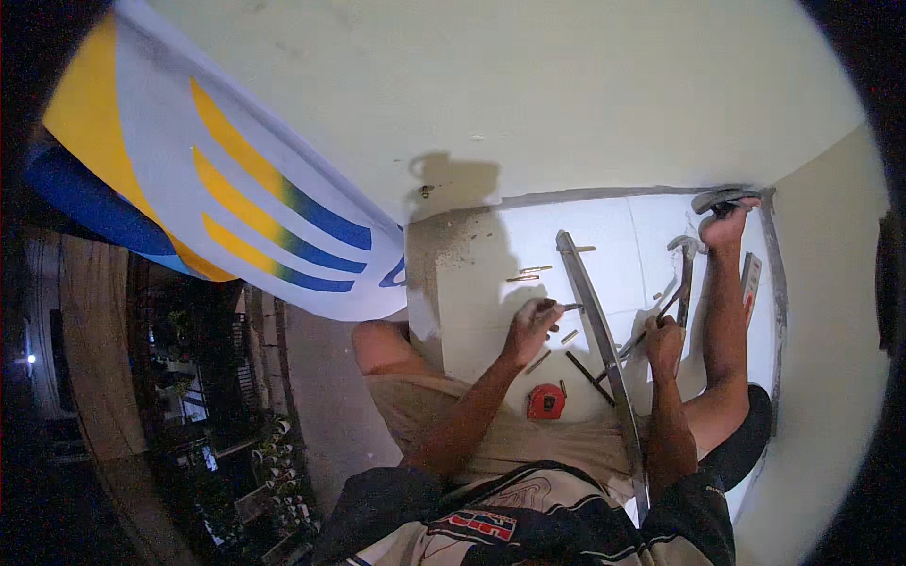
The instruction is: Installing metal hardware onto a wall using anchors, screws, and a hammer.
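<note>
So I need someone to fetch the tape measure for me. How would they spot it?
Look at the white tiled floor where the person sits. Near their lap, just left of the long metal bar, below the left hand, lies the tape measure. It is the only round, red-orange thing among thin grey tools and small wooden bits.

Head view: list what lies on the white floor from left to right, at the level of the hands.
Left hand on a small stick-like piece, orange tape measure just below it, long metal bar, right hand gripping a thin tool, hammer, the person's outstretched leg.
</note>
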`<act>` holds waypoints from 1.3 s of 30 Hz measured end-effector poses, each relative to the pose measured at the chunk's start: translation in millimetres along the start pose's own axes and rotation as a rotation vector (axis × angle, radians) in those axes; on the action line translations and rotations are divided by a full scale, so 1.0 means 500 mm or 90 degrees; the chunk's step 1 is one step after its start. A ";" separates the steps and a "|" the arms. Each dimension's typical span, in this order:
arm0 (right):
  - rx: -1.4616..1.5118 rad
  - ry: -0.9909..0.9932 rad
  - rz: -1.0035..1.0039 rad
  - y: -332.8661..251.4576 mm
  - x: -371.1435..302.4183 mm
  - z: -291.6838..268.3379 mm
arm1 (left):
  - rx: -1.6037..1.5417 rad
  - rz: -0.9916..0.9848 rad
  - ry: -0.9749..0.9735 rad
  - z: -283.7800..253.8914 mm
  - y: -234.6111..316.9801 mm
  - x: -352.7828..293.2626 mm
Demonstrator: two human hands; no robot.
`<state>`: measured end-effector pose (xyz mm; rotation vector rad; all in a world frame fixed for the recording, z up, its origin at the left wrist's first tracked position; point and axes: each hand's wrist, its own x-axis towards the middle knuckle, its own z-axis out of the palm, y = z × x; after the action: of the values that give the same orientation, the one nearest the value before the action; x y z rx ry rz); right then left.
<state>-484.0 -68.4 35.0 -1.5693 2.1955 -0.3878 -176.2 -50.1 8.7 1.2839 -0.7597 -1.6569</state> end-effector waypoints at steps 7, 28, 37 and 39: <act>0.351 0.200 -0.039 0.000 0.021 -0.008 | 0.047 -0.175 -0.158 0.192 -0.078 -0.054; 0.564 0.064 -0.166 -0.415 -0.023 -0.191 | 0.171 0.220 -0.004 0.015 0.033 -0.027; 0.876 -0.496 0.057 -0.656 -0.176 0.135 | -0.033 0.187 0.156 -0.271 0.307 0.060; 0.945 -0.530 0.097 -0.674 -0.175 0.169 | -0.155 0.253 0.093 -0.275 0.316 0.072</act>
<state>-139.0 -94.7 128.0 -0.4992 0.8325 -0.8290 -4.1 -143.3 91.9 0.9949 -0.6513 -1.2767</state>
